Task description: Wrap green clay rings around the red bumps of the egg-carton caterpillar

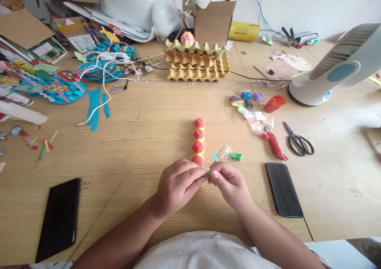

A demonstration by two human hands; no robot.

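Observation:
My left hand (181, 179) and my right hand (230, 183) meet at the middle of the table, fingertips pinched together on a small piece of green clay (207, 174). Just beyond and partly under them lies a row of yellow egg-carton cups with red tops (198, 146); its near end is mostly hidden by my fingers. A blue blade-like tip (214, 155) shows above my right fingers; whether that hand holds it I cannot tell. Right of it lies an opened clear wrapper (225, 151) with a green clay block (236, 156).
Scissors (299, 140), a red-handled knife (276, 144), a red cup (275, 103) and clay packets (246, 95) lie to the right. Phones lie on the left (59, 217) and right (284, 189). Egg cartons (193, 74) and a white fan (330, 70) stand behind; thin sticks (127, 139) lie left.

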